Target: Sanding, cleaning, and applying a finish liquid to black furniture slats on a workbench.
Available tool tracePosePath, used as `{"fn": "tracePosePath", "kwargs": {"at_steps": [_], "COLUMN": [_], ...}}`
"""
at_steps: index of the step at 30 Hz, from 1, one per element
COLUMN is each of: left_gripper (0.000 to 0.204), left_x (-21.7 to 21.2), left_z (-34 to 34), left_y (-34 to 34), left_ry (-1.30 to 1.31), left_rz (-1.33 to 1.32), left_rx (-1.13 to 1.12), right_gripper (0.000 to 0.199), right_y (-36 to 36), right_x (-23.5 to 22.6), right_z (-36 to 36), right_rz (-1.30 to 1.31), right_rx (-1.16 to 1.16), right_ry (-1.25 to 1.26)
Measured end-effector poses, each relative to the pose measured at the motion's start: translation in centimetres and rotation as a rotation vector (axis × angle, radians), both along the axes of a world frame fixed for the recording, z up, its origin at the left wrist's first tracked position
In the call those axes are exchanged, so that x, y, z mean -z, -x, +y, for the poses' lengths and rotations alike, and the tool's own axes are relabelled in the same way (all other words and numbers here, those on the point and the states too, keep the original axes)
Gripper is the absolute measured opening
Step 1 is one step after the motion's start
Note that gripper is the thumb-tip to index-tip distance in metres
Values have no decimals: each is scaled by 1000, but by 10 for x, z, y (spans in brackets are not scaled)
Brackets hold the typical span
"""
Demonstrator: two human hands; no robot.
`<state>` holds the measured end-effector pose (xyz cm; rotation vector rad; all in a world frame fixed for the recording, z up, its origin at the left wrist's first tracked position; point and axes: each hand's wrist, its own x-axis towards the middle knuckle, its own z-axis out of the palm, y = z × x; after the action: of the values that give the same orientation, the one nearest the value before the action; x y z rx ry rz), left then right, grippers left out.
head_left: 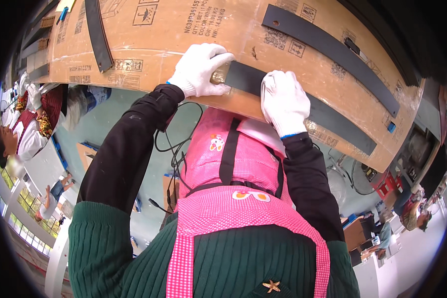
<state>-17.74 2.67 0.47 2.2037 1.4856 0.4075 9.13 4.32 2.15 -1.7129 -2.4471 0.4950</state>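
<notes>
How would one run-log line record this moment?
Right hand: on near dark strip | Left hand: by its left end | Cardboard: underneath

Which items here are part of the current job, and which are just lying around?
In use:
- near dark grey strip, under the right gloved hand
- left gloved hand, by the strip's end
- cardboard carton, the support

Probably just lying around (untouched):
- upper-right dark strip
- upper-left dark strip
- small blue piece, at right
- black cables
</notes>
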Motion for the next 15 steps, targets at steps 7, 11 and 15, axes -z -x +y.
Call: {"fn": "tracePosePath", "kwargs": {"at_steps": [7, 11, 15], "left_gripper": [71, 71, 72], "left_x": [-1, 3, 6], "left_z": [-2, 3, -4], "left_y": [3, 2, 6], "left_ry": [-5, -19, -18], "left_rz": [-27, -44, -52], "left_rx": [-5, 11, -10], "right_gripper": [16, 17, 15], "right_y": [-11, 1, -24], "right_x": [-5, 5, -16], "right_z": [-10, 2, -18], "right_rz": [-68, 12, -144], "right_rx": [15, -8, 78], "right_ry": [37, -42, 159]}}
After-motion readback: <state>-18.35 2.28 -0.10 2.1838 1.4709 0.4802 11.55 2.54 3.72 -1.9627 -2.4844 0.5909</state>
